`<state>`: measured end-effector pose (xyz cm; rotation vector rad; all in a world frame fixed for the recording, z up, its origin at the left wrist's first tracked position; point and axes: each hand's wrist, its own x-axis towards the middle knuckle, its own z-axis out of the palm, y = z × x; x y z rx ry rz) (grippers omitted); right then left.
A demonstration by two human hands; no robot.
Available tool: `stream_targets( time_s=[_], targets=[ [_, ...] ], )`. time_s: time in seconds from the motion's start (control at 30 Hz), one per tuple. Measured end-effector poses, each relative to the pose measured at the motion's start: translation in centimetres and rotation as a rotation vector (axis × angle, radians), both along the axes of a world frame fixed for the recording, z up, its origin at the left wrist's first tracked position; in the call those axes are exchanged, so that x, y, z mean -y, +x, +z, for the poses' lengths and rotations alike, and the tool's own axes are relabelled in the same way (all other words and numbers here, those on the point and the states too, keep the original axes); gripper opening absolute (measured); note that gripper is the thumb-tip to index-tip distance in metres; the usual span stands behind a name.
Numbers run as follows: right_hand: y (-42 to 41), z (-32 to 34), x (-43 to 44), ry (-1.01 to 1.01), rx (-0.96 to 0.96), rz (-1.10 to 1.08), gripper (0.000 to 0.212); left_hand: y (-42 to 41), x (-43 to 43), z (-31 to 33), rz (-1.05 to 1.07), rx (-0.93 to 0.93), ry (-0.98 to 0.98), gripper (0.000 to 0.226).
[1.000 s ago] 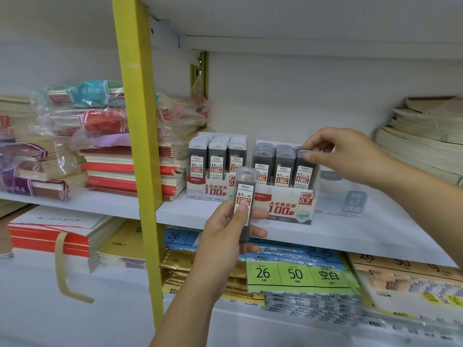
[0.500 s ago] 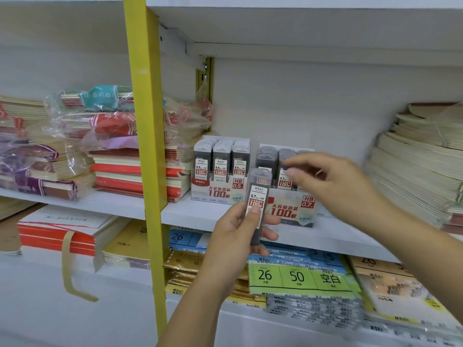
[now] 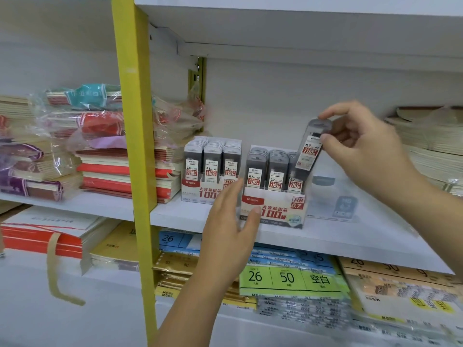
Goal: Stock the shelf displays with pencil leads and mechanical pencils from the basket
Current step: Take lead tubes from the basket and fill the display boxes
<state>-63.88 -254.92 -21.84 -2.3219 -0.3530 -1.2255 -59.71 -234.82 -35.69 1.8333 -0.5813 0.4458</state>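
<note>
The thumb and fingers (image 3: 333, 142) of the right hand (image 3: 363, 156) pinch the pencil lead case (image 3: 308, 156) near its clear top cap. The case is tilted, and its lower end is at the right row of the 0.7 display box (image 3: 283, 209). I cannot tell if it has entered the row yet. The left hand (image 3: 230, 231) holds nothing: its fingers are straight and lie against the front left corner of this box, I think to keep it from sliding on the shelf (image 3: 175, 214). To me the case looks small, light and stiff, with smooth plastic that may slip. The leads inside are probably brittle, so it should not fall. The best hold seems high on the narrow sides, which leaves the bottom free to go down. The 0.5 display box (image 3: 200, 194) stands just beside, on the left.
</note>
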Motion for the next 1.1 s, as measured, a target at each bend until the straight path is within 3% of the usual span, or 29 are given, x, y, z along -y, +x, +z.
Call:
stream_targets(
  time_s=[0.1, 0.23, 0.47, 0.57, 0.63, 0.7, 0.8, 0.93, 1.0, 1.1],
  targets=[
    [1.0, -1.0, 0.5, -0.064, -0.093, -0.049, 0.036, 0.0, 0.2, -0.4, -0.019, -0.008, 0.009, 0.063],
    [2.1, -2.1, 0.8, 0.018, -0.249, -0.05, 0.028, 0.1, 0.1, -0.6, -0.03, -0.022, -0.015, 0.062],
    [2.9, -3.0, 0.6, -0.144, -0.267, -0.296, 0.023, 0.3, -0.2, -0.7, -0.084, -0.045, -0.051, 0.058],
    [1.0, -3.3, 0.1, -0.133, -0.16, -0.253, 0.034, -0.5, -0.1, -1.3, 0.015, 0.015, -0.073, 0.062],
    [-2.0, -4.8, -0.5, 0.0, 0.019, -0.099, 0.032, -1.8, -0.1, -2.3, 0.135, 0.13, -0.098, 0.049],
    [-5.3, -8.7, -1.4, 0.158, 0.071, 0.07, 0.03, -3.5, -0.1, -4.0, 0.122, 0.205, -0.057, 0.036],
    [-8.6, -17.3, -1.9, 0.355, -0.18, 0.134, 0.027, -5.7, -0.8, -8.6, -0.066, 0.096, 0.223, 0.035],
    [-11.3, -32.3, -0.2, 0.421, -0.846, -0.026, 0.027, -7.2, -3.1, -18.1, -0.271, -0.229, 0.72, 0.044],
    [-12.4, -39.9, 0.5, 0.408, -1.089, -0.126, 0.028, -7.7, -3.5, -23.4, -0.291, -0.443, 0.802, 0.046],
    [-13.7, -47.3, 0.3, 0.453, -1.295, -0.147, 0.041, -8.8, -4.2, -30.1, -0.253, -0.657, 0.806, 0.047]
  ],
)
